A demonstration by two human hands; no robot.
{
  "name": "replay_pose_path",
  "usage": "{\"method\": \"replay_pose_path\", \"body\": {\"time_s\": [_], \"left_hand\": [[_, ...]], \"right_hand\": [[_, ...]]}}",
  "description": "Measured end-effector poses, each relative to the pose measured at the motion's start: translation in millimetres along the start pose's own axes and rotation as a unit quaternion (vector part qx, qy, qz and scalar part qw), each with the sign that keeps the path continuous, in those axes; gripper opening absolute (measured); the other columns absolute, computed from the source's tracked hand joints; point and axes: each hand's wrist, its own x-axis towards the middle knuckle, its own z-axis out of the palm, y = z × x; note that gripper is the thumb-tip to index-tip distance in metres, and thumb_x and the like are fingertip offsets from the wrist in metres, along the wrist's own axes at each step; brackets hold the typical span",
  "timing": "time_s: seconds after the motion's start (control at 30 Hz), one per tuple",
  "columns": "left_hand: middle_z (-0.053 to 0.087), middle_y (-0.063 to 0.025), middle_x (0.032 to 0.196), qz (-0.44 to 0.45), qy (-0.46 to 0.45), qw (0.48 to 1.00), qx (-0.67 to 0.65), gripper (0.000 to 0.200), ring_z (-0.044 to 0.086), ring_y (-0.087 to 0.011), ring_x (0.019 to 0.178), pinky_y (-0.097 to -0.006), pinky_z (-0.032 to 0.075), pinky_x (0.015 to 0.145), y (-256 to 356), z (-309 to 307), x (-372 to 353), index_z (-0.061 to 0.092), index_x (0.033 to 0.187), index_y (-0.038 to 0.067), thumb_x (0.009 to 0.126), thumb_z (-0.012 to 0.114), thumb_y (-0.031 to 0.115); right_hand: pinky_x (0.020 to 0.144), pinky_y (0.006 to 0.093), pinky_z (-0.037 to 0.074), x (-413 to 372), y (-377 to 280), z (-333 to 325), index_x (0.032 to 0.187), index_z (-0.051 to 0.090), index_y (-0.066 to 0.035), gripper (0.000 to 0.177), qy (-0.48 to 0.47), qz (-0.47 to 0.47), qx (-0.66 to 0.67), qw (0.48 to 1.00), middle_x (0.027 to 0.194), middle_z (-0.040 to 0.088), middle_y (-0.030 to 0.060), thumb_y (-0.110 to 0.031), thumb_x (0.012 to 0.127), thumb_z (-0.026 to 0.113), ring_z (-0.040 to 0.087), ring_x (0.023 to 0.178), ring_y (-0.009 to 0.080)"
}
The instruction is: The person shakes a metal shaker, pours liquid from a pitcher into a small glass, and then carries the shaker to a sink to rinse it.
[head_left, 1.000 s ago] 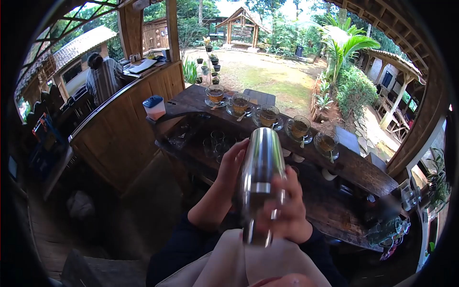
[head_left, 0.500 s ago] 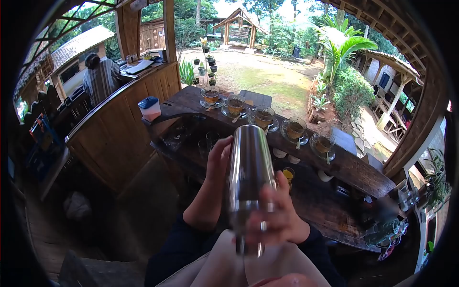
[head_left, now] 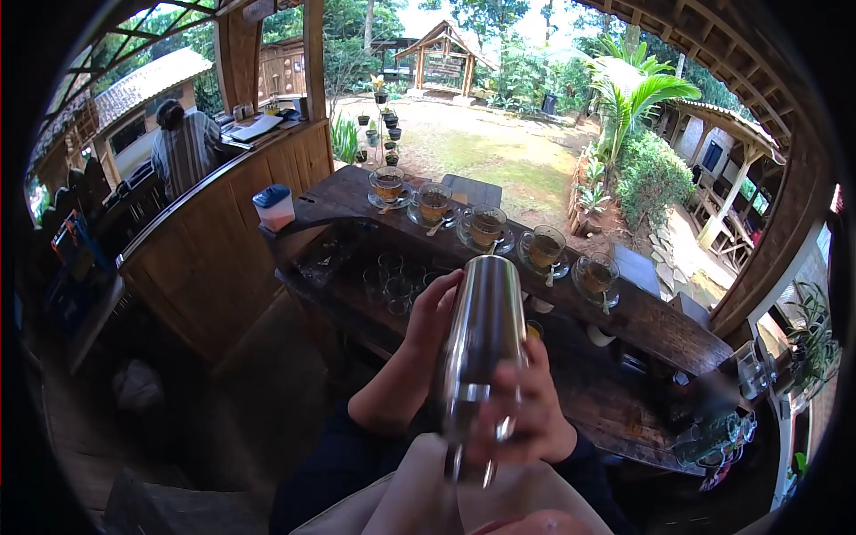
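gripping the metal shaker (head_left: 484,334) from both sides, i am pressing the left hand (head_left: 426,321) against its upper part and curling the right hand (head_left: 530,415) around its lower part, its fingers blurring. the shaker is leaning in midair between my lap (head_left: 397,495) and the wooden table (head_left: 655,325), its broad end pointing up toward the cups (head_left: 486,227). five of these are standing in a row on saucers (head_left: 506,245). clear glasses (head_left: 397,292) are clustering lower down, left of the shaker, and a blue-lidded container (head_left: 275,212) is sitting at the table's left end.
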Motion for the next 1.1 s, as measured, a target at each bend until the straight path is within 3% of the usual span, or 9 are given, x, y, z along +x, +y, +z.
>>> {"method": "replay_pose_path", "body": {"time_s": [0.13,0.23,0.27,0.33,0.5,0.67,0.73,0.9,1.1], "left_hand": [[0.051,-0.0193,0.121,0.237,-0.297,0.918,0.110,0.070,0.060,-0.0323,0.098,-0.0457,0.054,0.086,-23.6,0.8,6.8,0.042,0.130,0.004,0.089,0.042,0.061],[0.057,-0.0144,0.110,-0.029,0.027,0.999,-0.009,0.059,0.061,-0.0274,0.097,-0.0427,0.052,0.086,-11.5,-44.7,2.9,0.051,0.116,0.005,0.090,0.042,0.058],[0.060,-0.0129,0.109,-0.040,-0.068,0.985,-0.151,0.048,0.062,-0.0261,0.096,-0.0415,0.051,0.087,-17.4,-53.1,8.3,0.054,0.114,0.005,0.094,0.039,0.046],[0.059,-0.0159,0.113,0.086,0.314,0.939,-0.112,0.050,0.061,-0.0293,0.101,-0.0446,0.049,0.090,-34.3,-47.4,18.3,0.053,0.119,0.005,0.094,0.025,0.038],[0.061,-0.0169,0.103,-0.027,0.104,0.994,0.016,0.053,0.063,-0.0282,0.090,-0.0420,0.054,0.081,-9.1,-20.8,1.1,0.055,0.114,0.003,0.088,0.044,0.049],[0.060,-0.0116,0.093,0.308,-0.190,0.921,0.146,0.060,0.064,-0.0263,0.092,-0.0406,0.055,0.079,-11.5,4.7,-3.6,0.056,0.107,0.006,0.087,0.045,0.062],[0.060,-0.0107,0.092,0.003,0.057,0.998,-0.001,0.054,0.064,-0.0251,0.089,-0.0406,0.054,0.079,-3.9,-15.0,-17.4,0.056,0.104,0.007,0.088,0.046,0.058],[0.063,-0.0158,0.105,0.079,0.208,0.972,-0.070,0.045,0.064,-0.0275,0.091,-0.0419,0.052,0.083,-32.1,-40.3,6.7,0.054,0.113,0.003,0.094,0.034,0.039],[0.061,-0.0166,0.112,0.112,-0.139,0.984,0.017,0.055,0.061,-0.0278,0.102,-0.0388,0.050,0.090,-24.5,12.5,-10.0,0.052,0.120,0.005,0.088,0.053,0.050]], "right_hand": [[0.098,0.0538,0.035,0.9,-1.6,58.8,0.102,0.064,-0.033,0.042,0.266,-0.127,0.034,0.955,0.107,0.060,-0.0138,-0.013,0.066,0.074,0.057,0.110,0.0183],[0.094,0.0522,0.039,-24.5,34.8,20.6,0.104,0.064,-0.020,0.040,0.019,0.023,0.030,0.999,0.111,0.059,0.0031,-0.012,0.066,0.075,0.058,0.107,0.0276],[0.092,0.0516,0.042,-35.5,50.1,29.5,0.105,0.063,-0.011,0.043,0.008,0.173,0.043,0.984,0.113,0.058,0.0132,-0.017,0.065,0.078,0.056,0.107,0.0367],[0.090,0.0509,0.044,-47.4,53.3,42.0,0.103,0.063,-0.007,0.047,0.065,0.371,0.045,0.925,0.114,0.057,0.0179,-0.024,0.063,0.080,0.055,0.108,0.0414],[0.098,0.0582,0.033,-17.6,18.6,13.6,0.101,0.066,-0.019,0.038,0.053,0.087,0.065,0.993,0.116,0.057,0.0133,-0.023,0.065,0.078,0.053,0.114,0.0372],[0.097,0.0564,0.035,-24.6,14.2,25.0,0.099,0.065,-0.032,0.040,0.106,-0.180,0.064,0.976,0.110,0.061,-0.0077,-0.012,0.066,0.075,0.057,0.111,0.0302],[0.094,0.0588,0.036,-40.4,31.9,27.5,0.102,0.063,-0.029,0.037,0.029,-0.008,0.049,0.998,0.114,0.058,0.0023,-0.023,0.068,0.075,0.055,0.112,0.0323],[0.095,0.0604,0.036,-35.1,39.0,34.6,0.103,0.061,-0.005,0.044,0.118,0.395,0.041,0.910,0.121,0.052,0.0173,-0.028,0.068,0.074,0.051,0.113,0.0420],[0.098,0.0574,0.034,-9.2,8.3,16.1,0.104,0.064,-0.029,0.043,0.077,-0.067,0.087,0.991,0.116,0.058,0.0019,-0.009,0.067,0.075,0.054,0.113,0.0390]]}}
